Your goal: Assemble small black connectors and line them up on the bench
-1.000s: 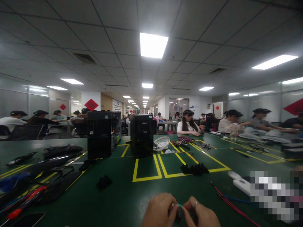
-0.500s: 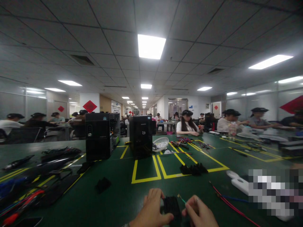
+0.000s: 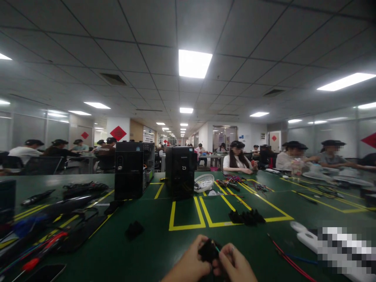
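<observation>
Meeting at the bottom edge of the view, the left hand and the right hand are brought together over the green worktop, with a small black part pinched between them. The left hand's fingers are curled round the near left side of the part; the right hand's fingertips are pressed to its right side, where a thin green wire is seen sticking out. A ring is worn on one finger of the right hand. Both hands are thus closed on the black part, which is held just above the worktop, close to the person.

Both wrists and forearms are cut off by the lower frame edge. The part is largely covered by the fingers, so its shape cannot be made out, and whether the wire is gripped or merely touched cannot be told.

A loose black piece is lying to the left on the worktop, and a cluster of similar black pieces rests by the yellow tape lines. Red cables are trailed to the right. Two black computer towers stand further back, beside a white basket.
</observation>
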Demonstrator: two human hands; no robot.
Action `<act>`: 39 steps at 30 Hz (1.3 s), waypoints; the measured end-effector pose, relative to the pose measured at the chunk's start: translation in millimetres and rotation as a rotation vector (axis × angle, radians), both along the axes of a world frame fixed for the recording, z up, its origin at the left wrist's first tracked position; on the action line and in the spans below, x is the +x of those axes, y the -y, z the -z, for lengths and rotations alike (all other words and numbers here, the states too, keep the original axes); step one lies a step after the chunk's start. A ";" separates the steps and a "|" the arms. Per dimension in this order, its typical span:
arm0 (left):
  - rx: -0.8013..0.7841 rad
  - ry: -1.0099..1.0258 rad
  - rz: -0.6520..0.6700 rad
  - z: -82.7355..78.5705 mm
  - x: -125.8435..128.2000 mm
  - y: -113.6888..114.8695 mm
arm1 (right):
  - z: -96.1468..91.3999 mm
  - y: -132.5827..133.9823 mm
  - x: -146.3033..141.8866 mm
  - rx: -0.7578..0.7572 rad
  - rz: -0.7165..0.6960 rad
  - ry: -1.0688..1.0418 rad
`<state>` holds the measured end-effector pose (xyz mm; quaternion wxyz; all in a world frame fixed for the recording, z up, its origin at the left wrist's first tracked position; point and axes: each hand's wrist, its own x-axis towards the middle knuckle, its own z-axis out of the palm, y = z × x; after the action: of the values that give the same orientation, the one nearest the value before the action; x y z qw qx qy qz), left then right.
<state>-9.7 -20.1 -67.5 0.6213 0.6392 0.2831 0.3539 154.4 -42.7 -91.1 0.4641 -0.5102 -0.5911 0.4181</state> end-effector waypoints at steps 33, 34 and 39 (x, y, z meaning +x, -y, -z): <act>-0.322 0.650 -0.162 3.5 5.8 -2.1 | -1.4 -2.9 -55.2 0.130 0.038 -0.025; -0.292 0.634 -0.196 4.9 6.6 -2.6 | -1.2 -3.1 -55.2 0.124 0.034 -0.021; -0.192 0.482 -0.307 12.8 8.7 -9.2 | 2.8 -4.9 -57.4 0.153 0.099 0.004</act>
<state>-1.0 -10.9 -80.4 0.6675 0.4246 0.2528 0.5570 97.0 -37.8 -93.9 0.5208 -0.5025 -0.5963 0.3473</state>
